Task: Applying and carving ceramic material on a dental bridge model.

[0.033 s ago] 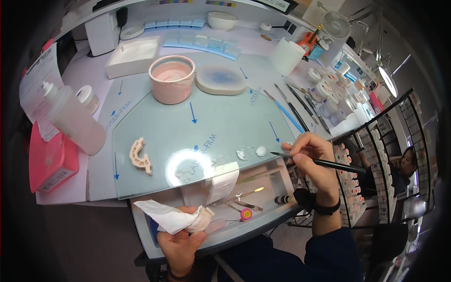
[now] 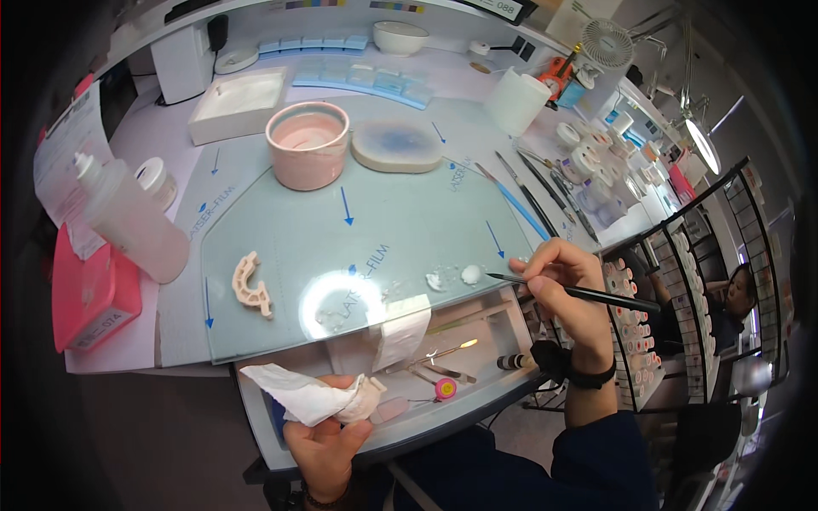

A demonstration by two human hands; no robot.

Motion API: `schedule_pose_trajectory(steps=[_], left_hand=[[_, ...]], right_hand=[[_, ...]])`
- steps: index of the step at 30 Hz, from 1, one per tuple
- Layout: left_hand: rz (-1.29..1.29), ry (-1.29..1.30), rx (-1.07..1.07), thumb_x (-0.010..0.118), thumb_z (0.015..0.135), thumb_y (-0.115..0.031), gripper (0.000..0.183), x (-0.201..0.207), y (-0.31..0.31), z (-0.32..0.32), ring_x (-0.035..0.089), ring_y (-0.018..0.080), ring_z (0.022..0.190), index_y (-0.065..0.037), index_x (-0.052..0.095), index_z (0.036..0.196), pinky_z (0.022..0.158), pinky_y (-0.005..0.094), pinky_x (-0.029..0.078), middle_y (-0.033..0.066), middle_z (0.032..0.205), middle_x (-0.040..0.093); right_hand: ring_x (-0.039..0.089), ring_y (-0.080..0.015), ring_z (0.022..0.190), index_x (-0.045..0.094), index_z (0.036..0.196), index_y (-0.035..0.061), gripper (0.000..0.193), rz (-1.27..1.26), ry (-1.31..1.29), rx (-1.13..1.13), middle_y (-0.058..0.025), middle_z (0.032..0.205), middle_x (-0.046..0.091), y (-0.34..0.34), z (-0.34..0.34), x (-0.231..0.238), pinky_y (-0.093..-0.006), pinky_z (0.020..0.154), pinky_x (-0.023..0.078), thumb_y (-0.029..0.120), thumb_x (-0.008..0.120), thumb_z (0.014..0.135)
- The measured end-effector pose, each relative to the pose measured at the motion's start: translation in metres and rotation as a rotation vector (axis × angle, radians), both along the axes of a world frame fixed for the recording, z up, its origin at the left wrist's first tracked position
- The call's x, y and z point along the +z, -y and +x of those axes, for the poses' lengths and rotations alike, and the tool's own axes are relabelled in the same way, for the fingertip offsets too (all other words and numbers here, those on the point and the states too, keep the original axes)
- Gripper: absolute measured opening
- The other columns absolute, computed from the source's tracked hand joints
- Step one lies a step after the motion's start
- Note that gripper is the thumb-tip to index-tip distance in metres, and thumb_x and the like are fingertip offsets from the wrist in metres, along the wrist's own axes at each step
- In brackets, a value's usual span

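Note:
My left hand [image 2: 328, 443] holds a pale dental model [image 2: 365, 400] together with a folded white tissue [image 2: 298, 393] above the open drawer. A thin black-handled brush [image 2: 596, 296] is pinched between the thumb and fingers of my right hand [image 2: 562, 285]. The brush's dark pointed tip hovers just right of a small mound of white material [image 2: 471, 274] on the glass plate [image 2: 400, 221]. Left of that mound lies a second, looser white dab [image 2: 435, 281]. A beige arch-shaped dental piece [image 2: 250, 286] rests on the plate's left side.
A pink ceramic cup [image 2: 308, 146] and an oval pad [image 2: 397, 145] stand at the back. Several brushes [image 2: 537, 200] lie at right, near small jars [image 2: 588, 162]. A spray bottle [image 2: 136, 221] and pink box [image 2: 96, 289] flank the left. The drawer [image 2: 486, 341] holds tools.

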State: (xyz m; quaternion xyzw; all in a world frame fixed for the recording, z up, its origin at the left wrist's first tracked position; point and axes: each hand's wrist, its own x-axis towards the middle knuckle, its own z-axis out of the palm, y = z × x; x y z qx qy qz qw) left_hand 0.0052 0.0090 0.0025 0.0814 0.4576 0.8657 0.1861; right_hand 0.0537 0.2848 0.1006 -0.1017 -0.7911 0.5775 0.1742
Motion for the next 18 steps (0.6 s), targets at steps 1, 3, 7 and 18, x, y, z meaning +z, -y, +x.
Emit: schedule_pose_trajectory(steps=[1,3,7,18], left_hand=[[-0.005,0.026,0.020,0.068,0.066,0.007,0.045,0.002,0.000,0.001,0.054,0.0212,0.099,0.009,0.051,0.108,0.088,0.0344,0.043,0.0139,0.110,0.053],[-0.013,0.028,0.015,0.069,0.066,0.006,0.046,0.002,0.000,0.001,0.054,0.0213,0.099,0.009,0.051,0.108,0.088,0.0345,0.043,0.0138,0.110,0.053],[-0.040,0.005,0.019,0.069,0.067,0.004,0.046,0.001,0.001,0.000,0.054,0.0213,0.099,0.009,0.050,0.109,0.088,0.0348,0.043,0.0140,0.110,0.053],[-0.064,0.000,-0.007,0.071,0.068,0.001,0.047,-0.002,0.002,-0.001,0.054,0.0211,0.099,0.008,0.050,0.109,0.088,0.0348,0.043,0.0142,0.111,0.053]], right_hand=[[0.044,-0.0007,0.049,0.054,0.079,0.0002,0.002,-0.025,0.018,-0.031,0.0023,0.062,0.052,0.001,-0.001,-0.001,-0.0209,0.078,0.046,-0.001,0.054,0.077],[0.045,0.0000,0.051,0.055,0.080,-0.0002,0.004,-0.038,0.055,-0.041,0.0021,0.063,0.054,0.002,-0.001,-0.001,-0.0151,0.058,0.041,-0.001,0.056,0.077],[0.045,0.0002,0.054,0.057,0.082,-0.0010,0.006,0.059,0.079,-0.032,0.0014,0.066,0.056,0.006,-0.003,-0.001,-0.0146,0.051,0.035,0.001,0.060,0.077],[0.042,-0.0009,0.052,0.059,0.079,0.0015,0.007,0.119,0.012,0.060,0.0005,0.068,0.058,0.013,-0.009,-0.001,-0.0168,0.053,0.035,0.005,0.063,0.075]])
